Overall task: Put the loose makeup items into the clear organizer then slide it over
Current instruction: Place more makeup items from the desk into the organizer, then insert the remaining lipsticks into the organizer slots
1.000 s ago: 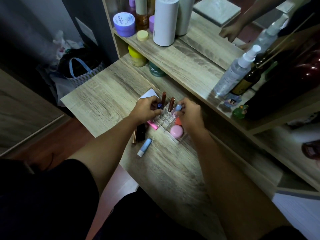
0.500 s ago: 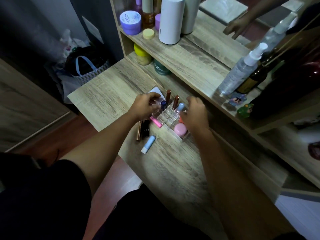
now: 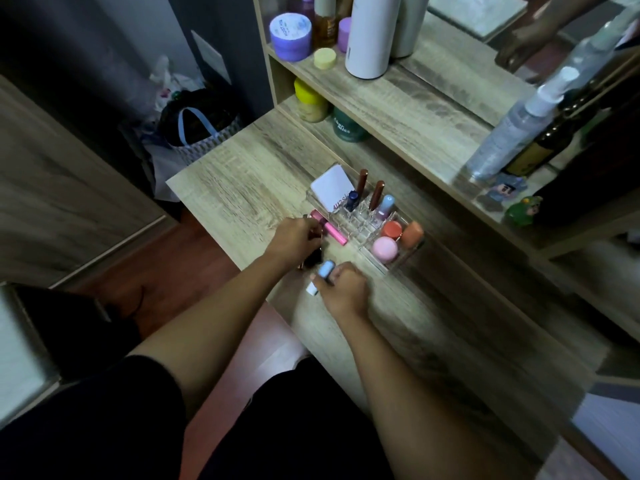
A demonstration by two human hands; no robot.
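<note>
The clear organizer (image 3: 405,259) stands on the wooden desk (image 3: 242,174) and holds upright lip tubes, a white compact (image 3: 331,186), a pink puff (image 3: 385,248) and orange items. A pink tube (image 3: 334,233) lies on the desk against its left side. My right hand (image 3: 343,289) is closed around a light blue tube (image 3: 322,274) lying in front of the organizer. My left hand (image 3: 298,239) covers a dark tube (image 3: 311,259) and a thin gold one beside it, fingers curled on them; I cannot tell which it grips.
A raised shelf (image 3: 398,98) behind the organizer carries a white cylinder (image 3: 369,32), purple jar (image 3: 290,35), spray bottle (image 3: 512,129) and small figurines (image 3: 523,209). Jars sit under the shelf. The desk's front edge runs close to my hands. A bag (image 3: 197,133) lies on the floor left.
Both hands left the organizer and came down toward the desk's front edge. The right hand closed on the light blue tube; the left hand settled over the dark and gold tubes.
</note>
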